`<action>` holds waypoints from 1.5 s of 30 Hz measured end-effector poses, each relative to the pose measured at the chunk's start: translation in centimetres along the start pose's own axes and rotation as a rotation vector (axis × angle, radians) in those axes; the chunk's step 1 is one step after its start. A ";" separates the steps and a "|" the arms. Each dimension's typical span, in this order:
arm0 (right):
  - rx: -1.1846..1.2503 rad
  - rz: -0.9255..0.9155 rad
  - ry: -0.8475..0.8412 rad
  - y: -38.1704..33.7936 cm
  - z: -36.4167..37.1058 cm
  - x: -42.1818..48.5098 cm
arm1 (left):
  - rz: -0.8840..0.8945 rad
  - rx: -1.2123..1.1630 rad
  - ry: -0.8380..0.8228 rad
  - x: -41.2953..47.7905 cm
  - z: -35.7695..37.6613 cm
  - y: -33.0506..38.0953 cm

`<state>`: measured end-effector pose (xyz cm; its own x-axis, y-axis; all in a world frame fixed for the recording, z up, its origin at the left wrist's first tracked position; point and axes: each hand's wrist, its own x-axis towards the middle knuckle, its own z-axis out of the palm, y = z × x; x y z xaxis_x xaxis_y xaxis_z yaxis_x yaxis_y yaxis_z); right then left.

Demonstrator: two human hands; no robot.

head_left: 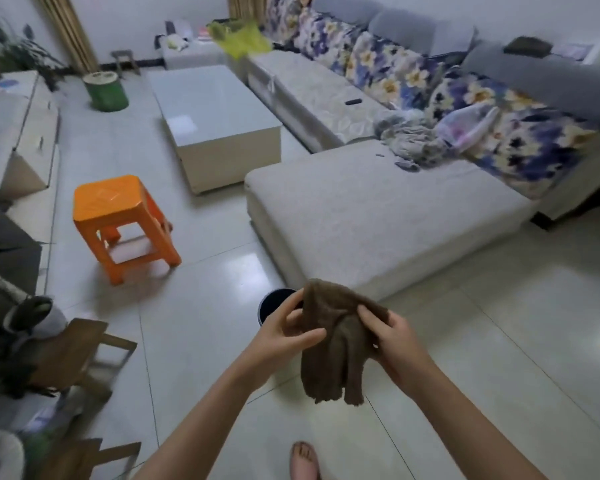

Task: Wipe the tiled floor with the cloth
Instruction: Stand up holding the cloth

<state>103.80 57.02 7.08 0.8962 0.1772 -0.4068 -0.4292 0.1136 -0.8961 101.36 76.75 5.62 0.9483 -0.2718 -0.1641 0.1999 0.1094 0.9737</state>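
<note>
One bare foot (pixel 303 460) is seen at the bottom edge, planted on the tiled floor (pixel 205 358). Two bare forearms are stretched forward above it, and a single brown cloth (pixel 329 372) is held up between them in the air, well apart from the tiles. The left grip (pixel 286 330) is closed on the cloth's left edge, with the thumb laid across the front and the fingers curled behind. The right grip (pixel 392 339) is pinched into the upper right part, with the fabric bunched under the fingertips. Below both grips the cloth hangs in loose folds. One dark round bin (pixel 274 303) stands on the floor just behind the left grip and is partly hidden by it. One orange plastic stool (pixel 118 209) stands on the tiles to the left, near one low white counter (pixel 215 109) with a glossy top. One long pale sofa (pixel 378 209) runs along the right side. It is draped at the back with a flowered cover, and three grey cushions are counted along its backrest. On its seat lie one dark remote (pixel 353 101) and one crumpled grey rag (pixel 409 140). One green drum (pixel 106 91) stands on the floor beyond the counter. Two wooden stools (pixel 84 348) are seen at the lower left, one nearer than the other, and both are blurred. One yellow-green bag (pixel 246 39) rests at the far end of the sofa.
</note>
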 end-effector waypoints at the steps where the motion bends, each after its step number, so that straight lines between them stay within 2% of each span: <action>1: 0.012 0.015 0.001 -0.3 0.6 2.2 | -0.019 0.002 0.025 1.3 -1.0 -0.2; 3: 0.007 0.038 -0.042 -0.7 1.9 6.0 | -0.042 0.008 0.080 3.7 -3.0 -0.4; 5: -0.012 0.103 -0.154 -0.7 3.2 9.4 | -0.053 0.055 0.153 6.0 -5.3 -0.4; 8: -0.195 0.155 -0.279 0.0 5.1 13.1 | -0.127 0.179 0.278 8.7 -8.7 -0.3; 11: -0.304 0.158 -0.220 0.7 6.3 17.1 | -0.268 0.201 0.330 11.6 -12.7 -0.7; 15: -0.322 0.140 -0.138 1.6 7.6 22.1 | -0.465 0.045 0.255 15.3 -17.5 -1.8; 21: -0.024 0.296 -0.019 7.3 11.0 28.5 | -0.659 -0.175 0.074 22.2 -22.7 -6.7; 24: -0.070 0.338 0.109 10.5 12.1 32.8 | -0.723 -0.159 0.075 25.9 -25.0 -10.0; 29: -0.150 0.414 0.333 17.1 10.9 40.3 | -0.786 0.020 0.172 31.0 -30.2 -18.7; 32: -0.223 0.443 0.377 22.6 8.8 45.1 | -0.815 0.169 0.149 33.3 -33.3 -26.1; 38: -0.448 0.546 0.333 36.2 5.9 55.0 | -0.841 0.494 0.135 37.0 -36.5 -39.9; 43: -0.662 0.621 0.211 46.7 4.8 61.2 | -0.777 0.455 0.027 39.3 -36.8 -48.4; 45: -0.693 0.659 0.211 50.2 4.5 63.1 | -0.724 0.441 0.023 39.7 -36.9 -50.7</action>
<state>138.33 78.27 -62.83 0.5312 -0.1874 -0.8262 -0.7504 -0.5567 -0.3562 137.95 95.67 -56.13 0.6291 -0.1110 -0.7694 0.6498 -0.4682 0.5988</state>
